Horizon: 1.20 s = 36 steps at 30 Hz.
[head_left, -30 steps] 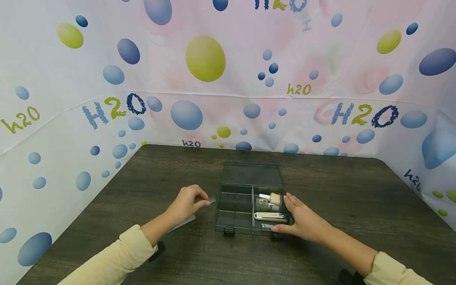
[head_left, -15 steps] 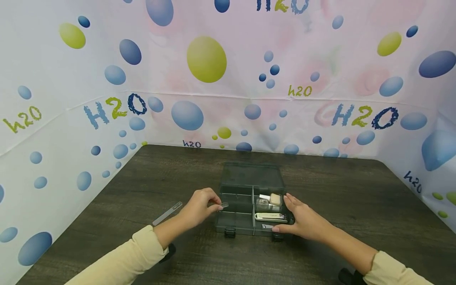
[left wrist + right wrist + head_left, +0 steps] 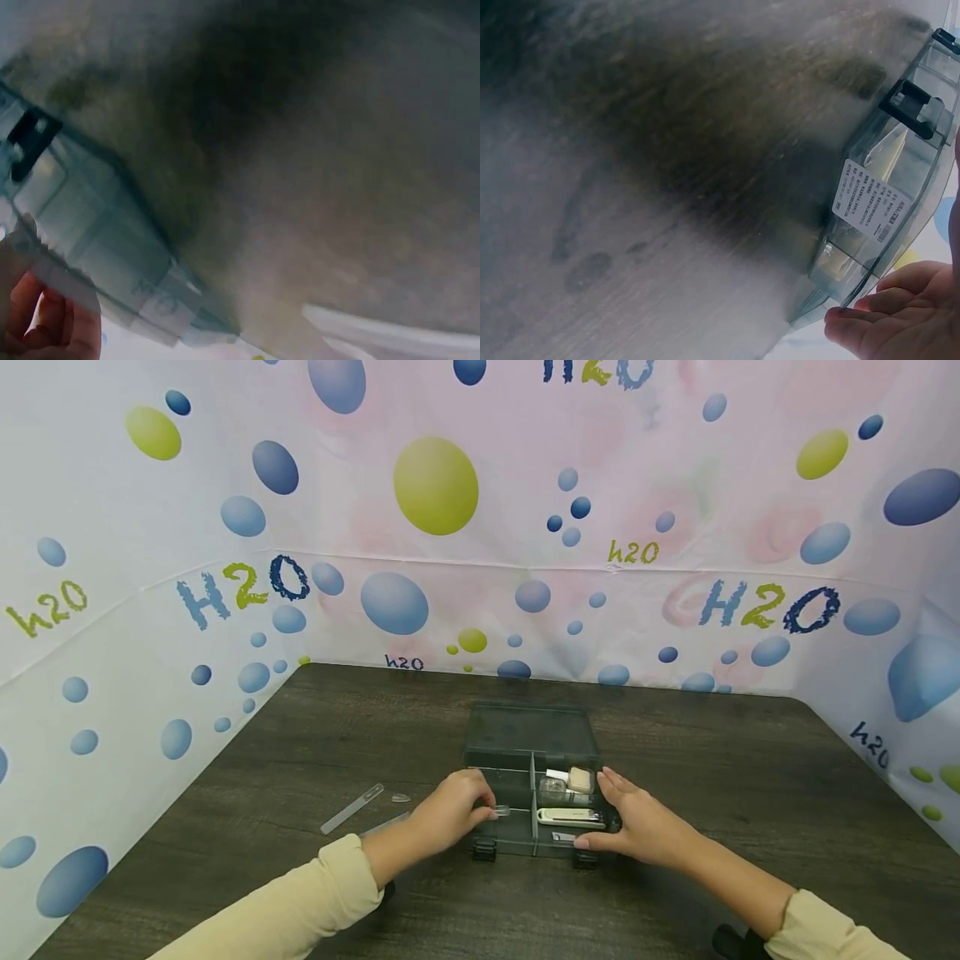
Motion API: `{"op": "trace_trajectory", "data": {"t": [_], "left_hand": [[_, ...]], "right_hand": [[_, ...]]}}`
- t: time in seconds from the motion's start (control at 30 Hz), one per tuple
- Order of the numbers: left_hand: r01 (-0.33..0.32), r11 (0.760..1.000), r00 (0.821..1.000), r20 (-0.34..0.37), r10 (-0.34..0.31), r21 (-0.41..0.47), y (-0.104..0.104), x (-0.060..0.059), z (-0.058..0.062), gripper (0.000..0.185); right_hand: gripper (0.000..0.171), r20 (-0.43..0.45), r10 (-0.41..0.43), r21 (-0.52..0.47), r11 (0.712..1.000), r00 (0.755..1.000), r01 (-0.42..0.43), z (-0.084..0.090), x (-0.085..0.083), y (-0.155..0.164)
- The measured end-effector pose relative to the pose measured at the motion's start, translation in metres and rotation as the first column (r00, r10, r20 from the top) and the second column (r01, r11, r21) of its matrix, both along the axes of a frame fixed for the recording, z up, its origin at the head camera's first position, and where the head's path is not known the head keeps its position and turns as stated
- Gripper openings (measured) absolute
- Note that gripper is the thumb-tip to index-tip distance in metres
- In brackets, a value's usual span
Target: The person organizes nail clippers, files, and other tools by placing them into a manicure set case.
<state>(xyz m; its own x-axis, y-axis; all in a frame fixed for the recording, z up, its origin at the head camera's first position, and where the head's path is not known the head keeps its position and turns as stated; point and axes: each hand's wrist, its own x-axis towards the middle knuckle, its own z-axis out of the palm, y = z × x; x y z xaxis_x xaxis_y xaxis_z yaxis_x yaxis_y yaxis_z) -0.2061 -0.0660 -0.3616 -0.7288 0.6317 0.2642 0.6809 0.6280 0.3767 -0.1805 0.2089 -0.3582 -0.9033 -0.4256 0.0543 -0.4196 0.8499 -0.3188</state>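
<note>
Head: I see my left hand [image 3: 453, 810] pinching a small clear piece [image 3: 502, 811] at the left compartments of the box [image 3: 531, 728]; right hand [image 3: 645, 827] spread along its right edge, grasping nothing | Left wrist: fingers bent, piece unclear | Right wrist: fingers nearly straight, against box edge

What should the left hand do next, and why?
Perhaps lower the small clear piece into a left compartment of the open box: the left hand pinches it, seemingly just over that side, while the right hand rests against the box's right edge.
</note>
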Motion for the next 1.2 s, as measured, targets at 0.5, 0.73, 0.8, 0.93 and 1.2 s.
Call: {"op": "trace_trajectory", "data": {"t": [0.5, 0.73, 0.8, 0.93, 1.2], "left_hand": [[0.004, 0.989, 1.000, 0.018, -0.001, -0.149, 0.014, -0.004, -0.005, 0.008], [-0.005, 0.998, 1.000, -0.011, 0.004, -0.060, 0.009, -0.003, -0.004, 0.011], [-0.010, 1.000, 0.999, -0.050, 0.009, -0.013, 0.005, -0.003, -0.003, 0.013], [-0.022, 0.997, 0.989, -0.146, 0.033, 0.079, -0.006, -0.003, 0.000, 0.013], [-0.069, 0.981, 0.963, -0.244, 0.113, 0.183, -0.031, -0.006, 0.003, 0.013]], "right_hand": [[0.101, 0.029, -0.016, -0.012, 1.000, 0.999, 0.016, 0.000, 0.001, 0.000], [0.102, 0.050, -0.017, -0.018, 1.000, 0.999, 0.018, 0.000, 0.001, 0.000], [0.102, 0.050, -0.020, -0.017, 1.000, 0.999, 0.021, 0.000, 0.001, 0.000], [0.103, 0.052, -0.022, -0.014, 1.000, 0.998, 0.023, -0.001, 0.002, 0.000], [0.103, 0.054, -0.026, -0.017, 0.999, 0.998, 0.027, -0.002, 0.002, 0.000]]}}
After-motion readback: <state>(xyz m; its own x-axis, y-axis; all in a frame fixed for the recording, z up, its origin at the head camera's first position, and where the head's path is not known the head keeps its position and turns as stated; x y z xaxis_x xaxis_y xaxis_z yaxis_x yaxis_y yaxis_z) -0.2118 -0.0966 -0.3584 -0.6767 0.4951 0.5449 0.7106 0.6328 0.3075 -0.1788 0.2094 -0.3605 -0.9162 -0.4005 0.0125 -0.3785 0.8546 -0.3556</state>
